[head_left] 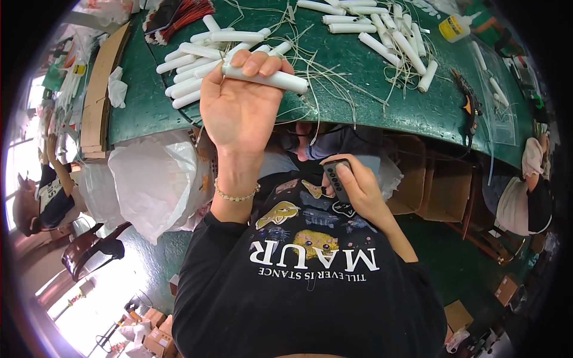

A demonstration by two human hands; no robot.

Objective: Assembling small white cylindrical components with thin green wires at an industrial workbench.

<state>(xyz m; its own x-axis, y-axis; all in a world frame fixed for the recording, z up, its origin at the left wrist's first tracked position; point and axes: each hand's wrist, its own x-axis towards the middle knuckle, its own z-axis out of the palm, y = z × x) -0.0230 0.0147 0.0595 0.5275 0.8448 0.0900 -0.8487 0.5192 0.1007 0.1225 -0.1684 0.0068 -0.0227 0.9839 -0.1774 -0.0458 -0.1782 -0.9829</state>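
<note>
My left hand [240,119] is raised palm up in front of the table edge, its fingers curled over a white tube [271,79]. A thin pale wire trails down from the tube's right end. Lower and to the right, close to my black shirt, my right hand [361,188] is closed around a small black remote control [337,181] with round buttons. Behind my left hand lies a heap of similar white tubes [194,64], partly hidden by the hand.
On the green table [334,98] a second pile of wired tubes [407,45] lies at the right. Beyond are a glue bottle [455,28] and a black-orange glue gun [468,106]. Cardboard boxes [444,188] and a plastic bag [156,179] stand below. People sit at both sides.
</note>
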